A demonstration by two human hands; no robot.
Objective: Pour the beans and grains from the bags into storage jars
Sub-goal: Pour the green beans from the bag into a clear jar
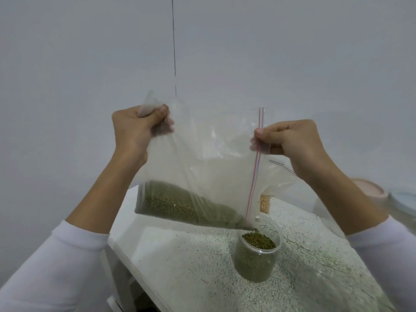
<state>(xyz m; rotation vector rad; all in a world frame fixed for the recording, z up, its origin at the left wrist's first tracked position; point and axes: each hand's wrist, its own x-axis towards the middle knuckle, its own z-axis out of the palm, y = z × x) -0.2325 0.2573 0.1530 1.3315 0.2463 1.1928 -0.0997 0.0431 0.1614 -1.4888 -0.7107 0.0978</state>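
Observation:
A clear zip bag (202, 158) with a red zip strip hangs tilted above the table, green beans (175, 203) gathered along its lower edge. My left hand (135, 129) grips the bag's upper left corner in a fist. My right hand (290, 140) pinches the zip edge on the right. The bag's lowest corner sits at the mouth of a clear plastic jar (257, 255), which stands on the table nearly full of green beans. Beans are passing from that corner into the jar.
The speckled white table (191, 266) has its left edge close to the jar. Behind the bag stands a small container of tan grains (264, 203). A pink bowl (369, 190) and a clear lid (405, 199) lie at the far right.

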